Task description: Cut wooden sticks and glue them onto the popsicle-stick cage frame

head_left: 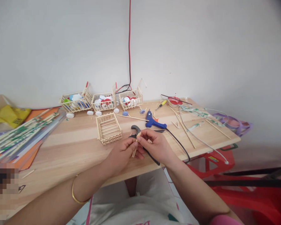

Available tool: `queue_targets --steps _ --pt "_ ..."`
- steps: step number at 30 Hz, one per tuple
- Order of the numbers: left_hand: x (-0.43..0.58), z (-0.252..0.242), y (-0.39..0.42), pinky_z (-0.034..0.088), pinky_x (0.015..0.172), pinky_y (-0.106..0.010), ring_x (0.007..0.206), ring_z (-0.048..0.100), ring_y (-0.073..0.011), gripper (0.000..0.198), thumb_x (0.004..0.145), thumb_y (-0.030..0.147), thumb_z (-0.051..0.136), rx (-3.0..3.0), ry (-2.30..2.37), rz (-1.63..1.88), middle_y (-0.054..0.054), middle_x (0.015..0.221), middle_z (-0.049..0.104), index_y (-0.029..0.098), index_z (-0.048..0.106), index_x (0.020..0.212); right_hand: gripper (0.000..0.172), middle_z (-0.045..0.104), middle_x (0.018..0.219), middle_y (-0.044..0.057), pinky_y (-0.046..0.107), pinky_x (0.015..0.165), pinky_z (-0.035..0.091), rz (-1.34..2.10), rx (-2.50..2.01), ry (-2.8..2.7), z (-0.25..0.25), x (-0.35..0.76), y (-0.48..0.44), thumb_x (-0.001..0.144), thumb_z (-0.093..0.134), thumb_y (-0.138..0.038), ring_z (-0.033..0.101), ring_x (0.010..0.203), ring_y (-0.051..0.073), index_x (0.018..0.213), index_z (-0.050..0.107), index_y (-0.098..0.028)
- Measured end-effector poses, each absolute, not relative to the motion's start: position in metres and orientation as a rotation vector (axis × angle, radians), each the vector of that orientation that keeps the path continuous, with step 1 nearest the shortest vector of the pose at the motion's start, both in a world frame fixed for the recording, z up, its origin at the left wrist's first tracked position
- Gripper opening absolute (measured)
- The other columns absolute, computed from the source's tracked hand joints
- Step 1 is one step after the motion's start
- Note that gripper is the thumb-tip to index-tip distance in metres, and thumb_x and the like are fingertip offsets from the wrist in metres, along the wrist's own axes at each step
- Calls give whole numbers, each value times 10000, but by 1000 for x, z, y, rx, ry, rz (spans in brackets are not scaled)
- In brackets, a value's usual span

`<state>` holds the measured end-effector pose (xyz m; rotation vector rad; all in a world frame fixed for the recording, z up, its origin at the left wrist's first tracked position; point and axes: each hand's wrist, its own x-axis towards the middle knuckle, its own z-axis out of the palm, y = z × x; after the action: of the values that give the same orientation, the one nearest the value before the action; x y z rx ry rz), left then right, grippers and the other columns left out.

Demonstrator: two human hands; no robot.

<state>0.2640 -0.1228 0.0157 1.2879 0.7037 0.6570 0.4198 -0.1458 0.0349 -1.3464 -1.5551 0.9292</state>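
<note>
Close together over the table's near edge, my left hand [120, 153] and my right hand [155, 143] both pinch a few short wooden sticks [134, 153]. The sticks are pale and thin, and fingers cover part of them. Behind and under my hands lies a black-handled tool [152, 156], its working end hidden. Just beyond my left hand rests a small basket frame [109, 128] built of similar sticks. A blue glue gun [155, 122] lies beyond my right hand, its black cord running toward the table edge.
Along the wall stand three stick carts [76, 102] filled with bottle caps. Bundled, wrapped sticks [23, 134] spread at the left. To the right are a yellow-handled tool [162, 103], a red bowl [175, 101], loose sticks [186, 130] and a white cord [201, 142]. Red stools [215, 164] stand at right.
</note>
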Motion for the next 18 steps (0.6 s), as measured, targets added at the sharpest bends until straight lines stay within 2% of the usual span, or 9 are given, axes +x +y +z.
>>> queue_targets --steps 7,10,12,15,18 --pt "261 23 -123 431 638 -239 636 536 -122 283 915 384 461 1520 775 668 1 679 578 152 588 813 183 553 545 -46 223 567 410 915 -1335 -1579 34 415 -146 870 540 -292 519 531 103 717 559 -193" --pt "259 20 -122 349 553 -216 556 426 -98 318 925 404 443 1559 807 678 33 590 471 154 568 773 162 592 657 -15 243 632 437 804 -1360 -1658 33 421 -146 878 538 -302 544 623 121 772 590 -193" --pt "258 18 -120 294 511 -212 519 361 -84 328 925 419 441 1517 806 689 47 578 419 155 557 770 143 632 821 21 278 732 463 655 -1399 -1740 32 430 -148 854 585 -327 579 774 154 910 613 -199" --pt "258 16 -118 268 492 -211 509 353 -70 301 911 426 468 1417 809 708 33 647 475 153 566 831 491 603 1133 98 397 930 431 347 -1564 -1901 27 445 -155 753 705 -407 533 1074 252 1175 557 -205" --pt "259 15 -117 276 491 -208 512 373 -64 295 900 432 489 1375 826 702 17 706 529 153 580 870 733 501 1318 164 496 987 383 154 -1811 -2045 16 456 -161 674 752 -457 440 1214 343 1300 490 -180"
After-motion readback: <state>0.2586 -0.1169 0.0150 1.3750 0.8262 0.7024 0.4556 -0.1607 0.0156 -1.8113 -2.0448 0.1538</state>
